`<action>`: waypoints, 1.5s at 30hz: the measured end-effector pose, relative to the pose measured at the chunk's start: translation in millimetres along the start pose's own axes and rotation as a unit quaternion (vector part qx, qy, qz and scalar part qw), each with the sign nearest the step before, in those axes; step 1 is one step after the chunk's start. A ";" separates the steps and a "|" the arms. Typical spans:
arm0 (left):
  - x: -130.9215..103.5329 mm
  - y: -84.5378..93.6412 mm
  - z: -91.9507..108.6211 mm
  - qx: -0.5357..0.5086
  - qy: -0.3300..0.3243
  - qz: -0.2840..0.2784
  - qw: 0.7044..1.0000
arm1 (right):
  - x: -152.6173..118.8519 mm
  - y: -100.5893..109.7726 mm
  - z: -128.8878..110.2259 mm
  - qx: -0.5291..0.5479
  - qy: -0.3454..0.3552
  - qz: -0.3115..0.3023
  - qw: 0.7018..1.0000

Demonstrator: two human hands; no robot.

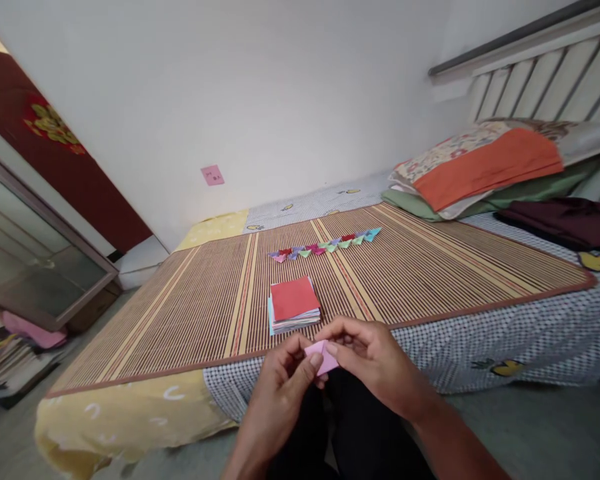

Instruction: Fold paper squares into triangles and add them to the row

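A small piece of folded pink paper (325, 359) is held between both hands, just over my knees at the bed's front edge. My left hand (286, 377) pinches its left side, the thumb lying on top. On the upper right side, my right hand (367, 357) grips the paper between thumb and fingers. Just beyond the hands lies a stack of square coloured paper (295, 300) with a red sheet uppermost. Farther back, a row of small folded paper pieces (325, 247) in several colours stretches across the mat.
A striped bamboo mat (205, 303) covers the bed over a checked sheet (460, 353). Pillows (490, 170) and a dark folded cloth (560, 223) lie at the right, near the headboard (545, 87). A pink card (213, 175) is on the wall. Books (10, 363) are stacked at the left.
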State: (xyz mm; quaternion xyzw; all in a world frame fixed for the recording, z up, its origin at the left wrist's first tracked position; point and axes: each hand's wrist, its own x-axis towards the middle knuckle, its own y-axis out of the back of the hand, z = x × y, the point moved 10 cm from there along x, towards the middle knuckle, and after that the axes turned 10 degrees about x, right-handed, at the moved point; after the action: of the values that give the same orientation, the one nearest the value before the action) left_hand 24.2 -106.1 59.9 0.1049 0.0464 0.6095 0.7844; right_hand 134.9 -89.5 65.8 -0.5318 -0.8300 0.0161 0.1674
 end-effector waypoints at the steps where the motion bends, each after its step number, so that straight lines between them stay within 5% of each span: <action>1: 0.0 1.4 -0.4 -0.001 0.002 0.009 1.000 | -0.4 -1.4 -2.3 -0.023 0.003 0.002 1.000; 7: 0.6 -0.2 -3.8 -0.020 0.026 -0.019 0.999 | -3.9 1.6 -19.4 -0.168 0.068 0.025 0.983; 19: -3.2 -7.7 0.9 -0.054 0.042 -0.076 0.995 | -1.8 -6.7 -24.8 -0.089 0.039 -0.017 0.995; 32: -1.2 3.8 6.2 0.085 0.013 0.000 0.996 | -0.8 -3.6 -7.6 -0.118 0.002 0.012 0.993; 40: -2.7 19.8 9.5 0.014 -0.013 0.043 0.999 | 7.8 3.8 11.1 0.016 -0.036 0.011 0.999; 45: -7.9 8.3 7.6 -0.020 -0.005 -0.046 0.999 | 12.6 2.5 19.5 0.088 -0.051 0.024 0.995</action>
State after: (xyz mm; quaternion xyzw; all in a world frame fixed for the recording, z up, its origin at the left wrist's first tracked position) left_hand 15.9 -112.6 68.7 0.0901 0.0351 0.5734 0.8136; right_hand 126.6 -74.2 50.2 -0.5331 -0.8199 0.1201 0.1706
